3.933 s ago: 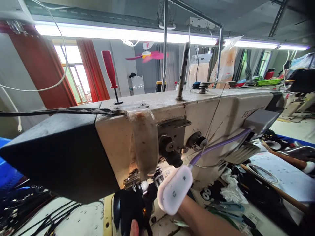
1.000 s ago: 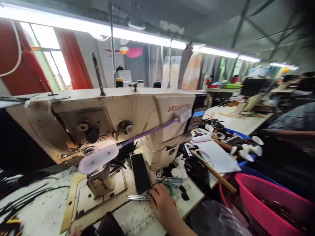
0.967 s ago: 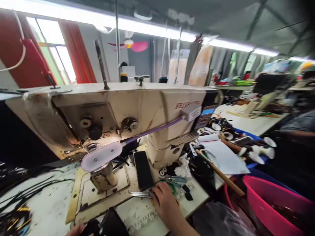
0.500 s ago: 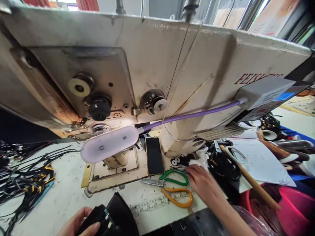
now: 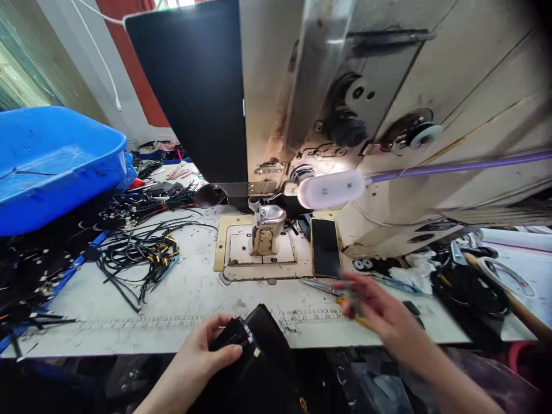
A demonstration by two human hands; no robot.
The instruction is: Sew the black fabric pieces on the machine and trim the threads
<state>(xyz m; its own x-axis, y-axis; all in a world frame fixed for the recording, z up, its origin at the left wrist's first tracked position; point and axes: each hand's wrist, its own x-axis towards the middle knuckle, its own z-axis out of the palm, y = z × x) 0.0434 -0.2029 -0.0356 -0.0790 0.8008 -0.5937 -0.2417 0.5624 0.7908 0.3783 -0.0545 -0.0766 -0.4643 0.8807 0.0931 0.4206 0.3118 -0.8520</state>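
My left hand (image 5: 207, 351) grips a folded black piece (image 5: 259, 356), perhaps a bag or pouch, at the table's front edge; its thumb lies on top near a small pale tag. Over the handles of a pair of scissors (image 5: 321, 286) hovers my right hand (image 5: 375, 305), its fingers smeared by motion. The orange and green handles are partly hidden by that hand, so I cannot tell whether it touches them. Behind stands a sewing machine's post (image 5: 264, 238), with a lit lamp (image 5: 332, 190) over it. A phone (image 5: 325, 247) lies right of the post.
Black straps with yellow bits (image 5: 150, 253) lie in a heap at left, beside a large blue tub (image 5: 60, 167). A printed ruler scale (image 5: 172, 321) runs along the table front. At right are crumpled white cloth (image 5: 414, 270), a tape roll (image 5: 506, 276) and a wooden stick (image 5: 530, 322).
The view has swung left, bringing the blue tub into sight. My right hand has drawn back from beside the white cloth to over the scissor handles. My left hand keeps the black piece.
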